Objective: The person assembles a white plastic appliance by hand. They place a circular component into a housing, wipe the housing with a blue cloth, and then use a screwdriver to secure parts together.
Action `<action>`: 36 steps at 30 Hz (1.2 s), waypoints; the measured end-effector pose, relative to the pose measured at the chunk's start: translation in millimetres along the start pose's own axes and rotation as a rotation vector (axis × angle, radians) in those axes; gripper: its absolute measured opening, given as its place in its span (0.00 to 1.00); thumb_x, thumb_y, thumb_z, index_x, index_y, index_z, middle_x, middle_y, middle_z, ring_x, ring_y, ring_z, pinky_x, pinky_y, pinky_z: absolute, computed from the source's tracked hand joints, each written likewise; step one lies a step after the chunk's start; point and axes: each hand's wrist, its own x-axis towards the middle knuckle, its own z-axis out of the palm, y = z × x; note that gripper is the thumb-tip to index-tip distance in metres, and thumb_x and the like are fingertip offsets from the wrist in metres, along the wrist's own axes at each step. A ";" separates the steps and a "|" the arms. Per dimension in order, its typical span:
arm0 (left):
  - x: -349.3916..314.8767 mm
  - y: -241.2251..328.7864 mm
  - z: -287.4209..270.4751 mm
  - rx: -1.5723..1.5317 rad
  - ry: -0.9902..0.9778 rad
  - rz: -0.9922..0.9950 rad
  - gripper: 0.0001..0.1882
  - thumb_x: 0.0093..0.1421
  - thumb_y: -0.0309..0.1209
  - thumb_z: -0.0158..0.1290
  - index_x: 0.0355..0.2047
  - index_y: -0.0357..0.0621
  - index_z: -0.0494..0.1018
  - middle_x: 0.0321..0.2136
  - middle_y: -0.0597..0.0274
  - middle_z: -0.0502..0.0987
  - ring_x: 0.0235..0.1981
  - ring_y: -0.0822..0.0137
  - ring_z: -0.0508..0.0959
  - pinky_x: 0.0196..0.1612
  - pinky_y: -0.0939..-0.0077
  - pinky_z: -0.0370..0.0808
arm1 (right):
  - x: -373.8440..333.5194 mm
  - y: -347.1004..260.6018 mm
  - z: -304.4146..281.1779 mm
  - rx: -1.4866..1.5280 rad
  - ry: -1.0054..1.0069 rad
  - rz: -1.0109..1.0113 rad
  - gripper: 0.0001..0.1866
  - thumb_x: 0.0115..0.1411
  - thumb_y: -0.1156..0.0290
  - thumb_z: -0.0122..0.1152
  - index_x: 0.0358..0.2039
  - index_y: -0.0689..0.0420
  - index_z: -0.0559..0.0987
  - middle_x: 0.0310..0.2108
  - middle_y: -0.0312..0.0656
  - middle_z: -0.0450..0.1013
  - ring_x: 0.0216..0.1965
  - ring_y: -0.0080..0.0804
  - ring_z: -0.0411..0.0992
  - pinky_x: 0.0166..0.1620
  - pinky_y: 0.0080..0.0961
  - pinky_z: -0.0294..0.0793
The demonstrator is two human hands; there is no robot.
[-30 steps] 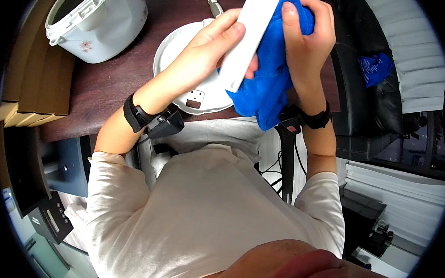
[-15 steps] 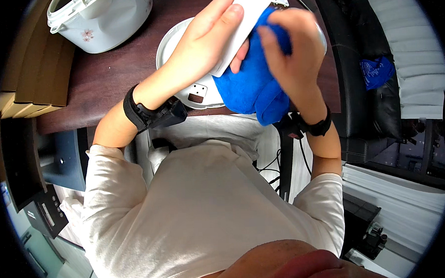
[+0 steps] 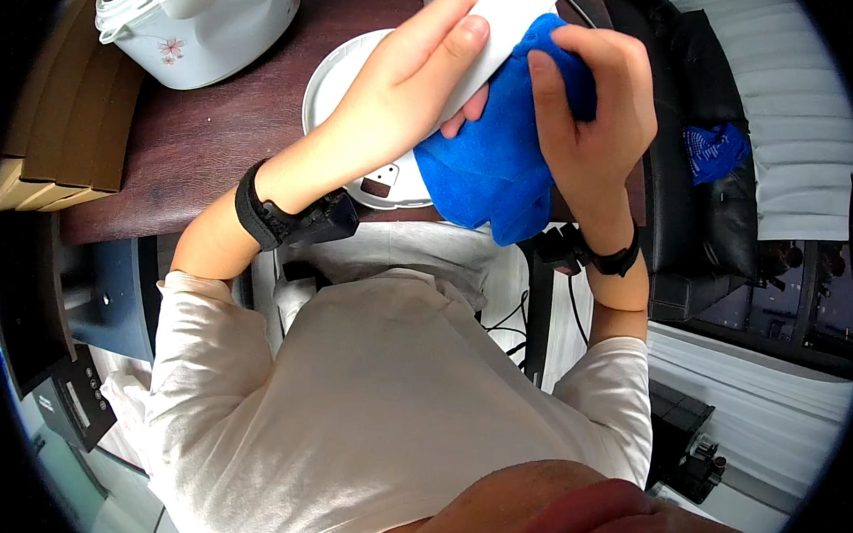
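Observation:
A long, flat white plastic piece (image 3: pixel 523 19) lies in my left hand (image 3: pixel 411 88), thumb on top and fingertips curled under its lower edge. My right hand (image 3: pixel 602 119) pinches a bunched blue cloth (image 3: pixel 493 165) between thumb and fingers, close to the right side of the white piece. The cloth drapes down past the near table edge. Beneath both hands, a round white plastic part (image 3: pixel 322 96) rests on the table, largely covered by the cloth and my left arm. A small dark rectangular opening shows near its front rim.
On the dark wooden table (image 3: pixel 197 148), a white pot-like appliance body (image 3: pixel 221 43) with a flower print stands at the back left. Brown cardboard boxes (image 3: pixel 73 100) line the left side. A black sofa (image 3: pixel 725 204) with a blue patterned cloth (image 3: pixel 716 153) is to the right.
My right hand has moved a little right and its fingers are sharper now. The white piece and my left hand have shifted slightly right with the cloth.

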 end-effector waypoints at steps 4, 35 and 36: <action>-0.3 0.3 0.1 0.016 0.030 -0.022 0.43 0.67 0.67 0.24 0.63 0.43 0.62 0.23 0.66 0.72 0.19 0.78 0.70 0.23 0.86 0.66 | -6.5 -24.4 -0.1 -0.191 -0.258 -0.035 0.16 0.51 0.62 0.70 0.41 0.42 0.78 0.35 0.31 0.69 0.25 0.26 0.74 0.23 0.21 0.70; 2.9 -18.0 -0.1 0.041 -0.092 -0.107 0.39 0.66 0.68 0.27 0.29 0.42 0.66 0.15 0.65 0.69 0.12 0.77 0.67 0.16 0.82 0.63 | -20.0 1.6 1.9 -0.193 -0.323 0.123 0.11 0.54 0.62 0.68 0.39 0.45 0.81 0.32 0.36 0.71 0.28 0.35 0.76 0.27 0.28 0.75; 3.1 -17.5 -1.3 0.043 -0.093 -0.101 0.39 0.66 0.68 0.26 0.30 0.42 0.66 0.14 0.65 0.69 0.12 0.77 0.67 0.16 0.83 0.62 | -14.0 17.4 2.3 -0.178 -0.238 0.100 0.10 0.55 0.62 0.68 0.38 0.46 0.82 0.32 0.37 0.72 0.28 0.36 0.77 0.28 0.29 0.75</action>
